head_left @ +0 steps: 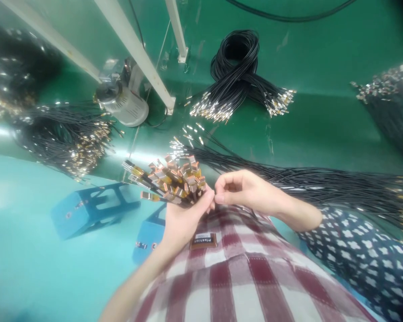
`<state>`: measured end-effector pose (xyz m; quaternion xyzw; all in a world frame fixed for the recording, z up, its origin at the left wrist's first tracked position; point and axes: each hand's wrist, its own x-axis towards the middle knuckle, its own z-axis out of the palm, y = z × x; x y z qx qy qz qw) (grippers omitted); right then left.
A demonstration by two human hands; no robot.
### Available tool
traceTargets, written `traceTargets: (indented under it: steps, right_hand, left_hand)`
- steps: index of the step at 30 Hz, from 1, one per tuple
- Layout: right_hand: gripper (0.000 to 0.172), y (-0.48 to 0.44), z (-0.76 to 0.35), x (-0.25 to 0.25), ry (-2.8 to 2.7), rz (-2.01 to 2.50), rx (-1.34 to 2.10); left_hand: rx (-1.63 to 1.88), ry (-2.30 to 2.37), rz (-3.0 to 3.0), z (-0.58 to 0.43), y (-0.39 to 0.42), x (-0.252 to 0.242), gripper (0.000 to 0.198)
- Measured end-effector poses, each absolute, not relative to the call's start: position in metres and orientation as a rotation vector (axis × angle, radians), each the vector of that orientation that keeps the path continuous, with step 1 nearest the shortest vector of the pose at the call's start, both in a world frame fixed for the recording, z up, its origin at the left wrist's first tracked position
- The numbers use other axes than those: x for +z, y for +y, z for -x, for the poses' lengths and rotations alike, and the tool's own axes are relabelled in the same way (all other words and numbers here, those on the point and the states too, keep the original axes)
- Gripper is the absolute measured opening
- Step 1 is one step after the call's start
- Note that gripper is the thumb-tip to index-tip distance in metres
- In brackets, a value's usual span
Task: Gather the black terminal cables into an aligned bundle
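My left hand (183,219) is closed around a bunch of cable ends with gold and copper connectors (169,179) that fan out up and to the left. My right hand (245,190) is just to the right of the bunch, its fingertips pinched together near my left thumb, on something too small to make out. Both hands are held over my red and white checked clothing (242,273). A long sheaf of black cables (322,183) runs from the right across the green table (322,120) toward the hands.
A coiled bundle of black cables with metal tips (238,76) lies at the back. Another heap of cables (67,138) lies at left, a further one (389,103) at far right. A white cylindrical device (122,100) stands by white frame bars. Two blue metal fixtures (87,208) sit at front left.
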<state>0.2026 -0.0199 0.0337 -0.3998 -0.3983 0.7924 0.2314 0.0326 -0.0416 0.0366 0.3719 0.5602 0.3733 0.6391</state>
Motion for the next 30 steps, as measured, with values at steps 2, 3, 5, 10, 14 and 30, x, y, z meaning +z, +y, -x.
traceTargets:
  steps: [2,3,5,10,14,30]
  right_hand:
    - [0.026,-0.024,-0.203,0.034,-1.216,1.137,2.050]
    - [0.022,-0.026,-0.203,0.034,-1.311,1.177,1.896]
    - [0.014,-0.031,-0.204,0.034,-1.432,1.238,1.574]
    - [0.009,-0.036,-0.205,0.034,-1.306,1.231,1.526]
    - [0.024,-0.031,-0.201,0.032,-1.143,1.134,1.715]
    - [0.017,-0.045,-0.199,0.024,-1.990,1.024,0.622]
  left_hand:
    - [0.869,1.282,-0.854,-0.033,-0.041,0.036,0.013]
    - [0.889,1.284,-0.849,-0.033,-0.041,0.035,0.012]
    - [0.933,1.284,-0.827,-0.032,-0.041,0.033,0.011]
    - [0.956,1.256,-0.785,-0.032,-0.039,0.032,0.011]
    - [0.915,1.257,-0.821,-0.031,-0.039,0.033,0.011]
    - [0.920,1.313,-0.827,-0.034,-0.042,0.033,0.013]
